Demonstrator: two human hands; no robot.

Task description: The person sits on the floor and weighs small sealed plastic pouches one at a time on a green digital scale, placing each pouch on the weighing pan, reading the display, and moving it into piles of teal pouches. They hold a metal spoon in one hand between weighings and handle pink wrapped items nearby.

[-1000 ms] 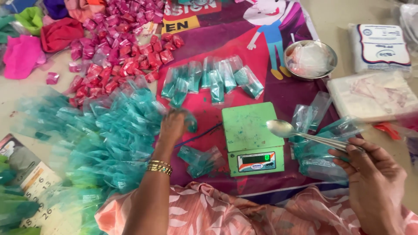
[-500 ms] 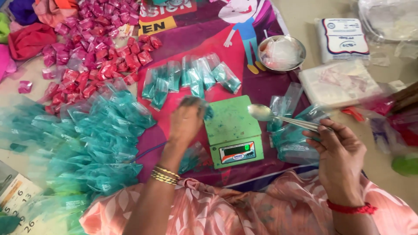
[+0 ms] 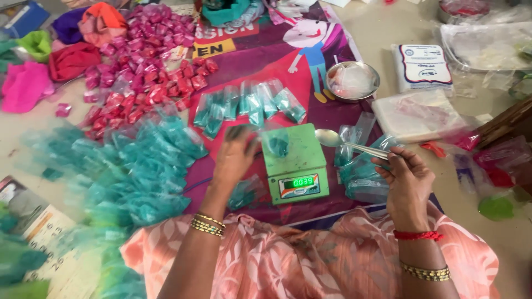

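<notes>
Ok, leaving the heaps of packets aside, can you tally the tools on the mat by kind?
Green weighing scale: 1
Metal spoon: 1, held in the right hand
Steel bowl: 1
Total: 3

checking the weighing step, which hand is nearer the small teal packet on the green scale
Left. The left hand is right beside the small teal packet on the green scale; the right hand holds a metal spoon farther off.
</notes>
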